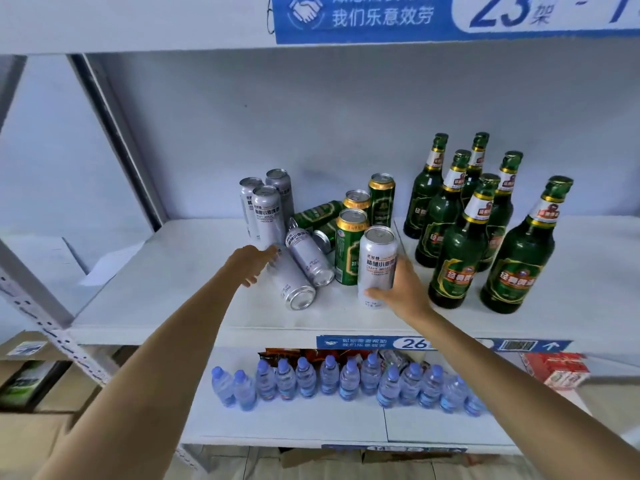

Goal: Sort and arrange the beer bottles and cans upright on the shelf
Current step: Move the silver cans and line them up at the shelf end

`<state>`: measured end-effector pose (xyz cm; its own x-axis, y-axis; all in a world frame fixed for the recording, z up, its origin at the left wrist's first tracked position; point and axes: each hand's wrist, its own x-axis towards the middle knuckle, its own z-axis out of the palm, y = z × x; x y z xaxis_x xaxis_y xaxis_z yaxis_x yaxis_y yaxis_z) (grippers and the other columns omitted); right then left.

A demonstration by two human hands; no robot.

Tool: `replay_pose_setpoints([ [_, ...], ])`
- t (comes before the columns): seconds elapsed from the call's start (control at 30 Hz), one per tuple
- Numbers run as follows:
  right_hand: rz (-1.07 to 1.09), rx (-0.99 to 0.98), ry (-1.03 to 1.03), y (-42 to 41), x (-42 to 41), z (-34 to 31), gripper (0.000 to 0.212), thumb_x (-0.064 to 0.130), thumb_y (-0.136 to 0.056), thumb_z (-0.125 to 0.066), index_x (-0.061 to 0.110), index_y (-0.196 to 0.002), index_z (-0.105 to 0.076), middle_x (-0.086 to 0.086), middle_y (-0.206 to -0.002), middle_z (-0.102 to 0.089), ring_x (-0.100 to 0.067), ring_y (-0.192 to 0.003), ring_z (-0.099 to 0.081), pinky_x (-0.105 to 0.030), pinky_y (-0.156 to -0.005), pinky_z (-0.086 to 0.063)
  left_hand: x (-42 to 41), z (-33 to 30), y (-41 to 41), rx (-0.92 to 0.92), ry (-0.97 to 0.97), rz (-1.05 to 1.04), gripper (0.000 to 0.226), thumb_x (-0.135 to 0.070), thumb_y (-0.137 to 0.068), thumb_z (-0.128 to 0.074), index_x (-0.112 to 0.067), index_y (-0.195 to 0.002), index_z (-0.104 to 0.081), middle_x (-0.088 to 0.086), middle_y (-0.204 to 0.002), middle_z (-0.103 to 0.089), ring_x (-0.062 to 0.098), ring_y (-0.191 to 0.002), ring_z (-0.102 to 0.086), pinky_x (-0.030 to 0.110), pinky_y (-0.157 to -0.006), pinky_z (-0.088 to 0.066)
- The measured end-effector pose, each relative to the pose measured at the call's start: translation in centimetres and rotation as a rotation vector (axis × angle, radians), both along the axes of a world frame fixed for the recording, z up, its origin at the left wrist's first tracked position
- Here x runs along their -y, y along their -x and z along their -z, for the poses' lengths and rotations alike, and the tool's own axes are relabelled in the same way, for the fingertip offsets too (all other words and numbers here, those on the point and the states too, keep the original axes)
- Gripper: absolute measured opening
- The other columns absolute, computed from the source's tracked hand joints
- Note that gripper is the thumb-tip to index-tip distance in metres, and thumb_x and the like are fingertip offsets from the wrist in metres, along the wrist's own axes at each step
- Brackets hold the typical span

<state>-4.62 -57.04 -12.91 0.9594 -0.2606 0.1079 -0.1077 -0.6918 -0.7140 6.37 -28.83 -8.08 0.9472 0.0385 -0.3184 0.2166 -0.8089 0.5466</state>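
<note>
On the white shelf (173, 289), my right hand (401, 289) grips an upright silver can (377, 261) at the front. My left hand (251, 263) reaches onto a silver can lying on its side (294, 285), fingers on its upper end. A second silver can (310, 256) lies tilted beside it. Three silver cans (265, 209) stand upright behind. Upright green cans (349, 244) stand in the middle, with green cans lying flat (317, 213) behind them. Several green beer bottles (457, 251) stand upright on the right.
A lower shelf holds a row of water bottles (329, 379) and a red box (557, 368). Cardboard boxes (31, 382) sit at the lower left beside the shelf's slanted metal upright (41, 306). A blue sign (381, 15) hangs overhead.
</note>
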Motion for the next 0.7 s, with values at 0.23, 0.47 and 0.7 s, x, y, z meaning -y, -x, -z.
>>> replay_pose_setpoints([
  [0.23, -0.02, 0.026, -0.005, -0.5, -0.1, 0.4, 0.076, 0.027, -0.061, -0.086, 0.006, -0.125, -0.051, -0.015, -0.12, -0.05, -0.029, -0.117, -0.046, -0.042, -0.099, -0.041, 2.7, 2.7, -2.6, -0.206, 0.428, -0.239, 0.071, -0.06, -0.081, -0.061, 0.0, -0.119, -0.052, 0.022, -0.102, -0.062, 0.035, -0.084, -0.063, 0.041, -0.076, -0.055],
  [0.47, -0.015, 0.029, -0.027, -0.8, 0.0, 0.3, 0.072, 0.025, -0.061, -0.086, 0.004, -0.121, -0.052, -0.013, -0.119, -0.051, -0.027, -0.114, -0.048, -0.036, -0.098, -0.041, 2.2, 3.5, -3.2, -0.233, 0.693, -0.297, 0.061, -0.037, -0.078, -0.076, -0.001, -0.122, -0.053, 0.014, -0.1, -0.063, 0.031, -0.087, -0.065, 0.048, -0.086, -0.054],
  [0.7, 0.08, 0.069, -0.12, 0.5, -1.0, 0.3, 0.071, 0.022, -0.06, -0.088, 0.002, -0.118, -0.052, -0.011, -0.12, -0.064, -0.027, -0.108, -0.062, -0.026, -0.081, -0.046, -0.6, 2.7, -0.3, -0.096, 0.809, -0.205, 0.059, -0.042, -0.08, -0.073, 0.0, -0.118, -0.06, 0.018, -0.113, -0.066, 0.033, -0.101, -0.065, 0.042, -0.083, -0.057],
])
